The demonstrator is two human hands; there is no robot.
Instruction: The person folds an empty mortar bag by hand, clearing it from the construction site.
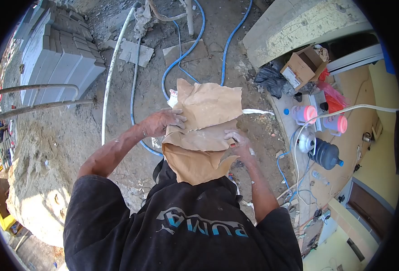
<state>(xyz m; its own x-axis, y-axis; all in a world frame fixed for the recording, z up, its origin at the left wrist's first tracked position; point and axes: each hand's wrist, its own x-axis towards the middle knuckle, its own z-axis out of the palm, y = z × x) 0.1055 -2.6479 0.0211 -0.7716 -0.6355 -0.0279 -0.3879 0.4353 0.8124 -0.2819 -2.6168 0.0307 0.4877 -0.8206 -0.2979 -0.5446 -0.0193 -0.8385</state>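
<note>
A torn brown paper sack (211, 108) is spread in front of my chest in creased, overlapping layers with ragged edges. My left hand (165, 122) grips its left side, fingers bent over the paper. On the right, my right hand (240, 142) pinches the edge of the middle layer. Pale dust coats the fingers of both hands. A lower flap of the sack hangs against my dark shirt (186, 226). A thin white strip (258, 111) sticks out from the sack's right side. Whatever lies beneath the paper is hidden.
Blue hoses (229, 43) snake over the dirt ground, near a pale pole (116, 67). Grey blocks (57, 56) are stacked at left. At right are a cardboard box (304, 67), a black plastic bag (271, 80), pink-lidded jugs (305, 114) and a large water bottle (324, 153).
</note>
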